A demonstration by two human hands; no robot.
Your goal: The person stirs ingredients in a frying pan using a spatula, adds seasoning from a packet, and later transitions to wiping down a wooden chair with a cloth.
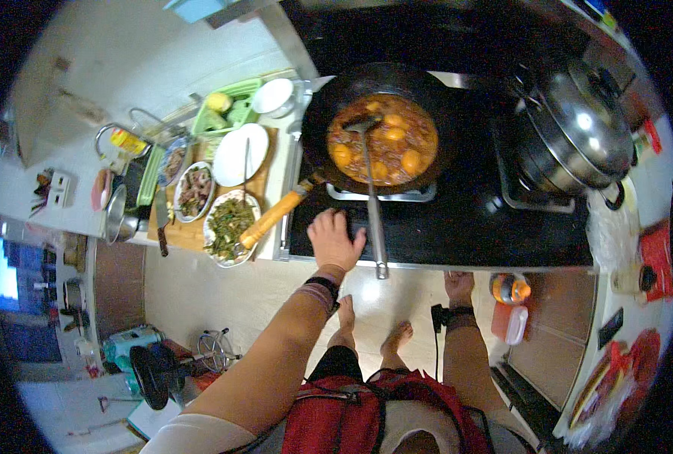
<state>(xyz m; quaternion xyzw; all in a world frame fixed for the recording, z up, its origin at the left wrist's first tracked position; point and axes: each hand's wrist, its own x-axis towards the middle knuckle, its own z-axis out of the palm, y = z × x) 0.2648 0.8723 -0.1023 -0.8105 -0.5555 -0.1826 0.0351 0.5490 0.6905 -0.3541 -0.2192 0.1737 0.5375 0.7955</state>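
Observation:
A black wok (314, 113) on the hob holds a brown-red stew with several round yellow-orange pieces. A metal spatula (375, 221) rests in it, its handle reaching past the counter's front edge. My left hand (334, 241) is over the black hob top just left of that handle, fingers spread and nothing held. The wok's wooden handle (277, 215) points to the lower left, over a plate of cooked greens (223, 227). My right hand (459, 284) is at the hob's front edge, mostly hidden beneath it; its fingers cannot be made out.
A lidded steel pot (574, 130) stands on the right burner. At left, a wooden cutting board (192, 241) bears a cleaver (162, 218), a dish of sliced meat (194, 192) and a white plate (237, 156) with chopsticks. Behind are a green basket (205, 122) and a white bowl (274, 97).

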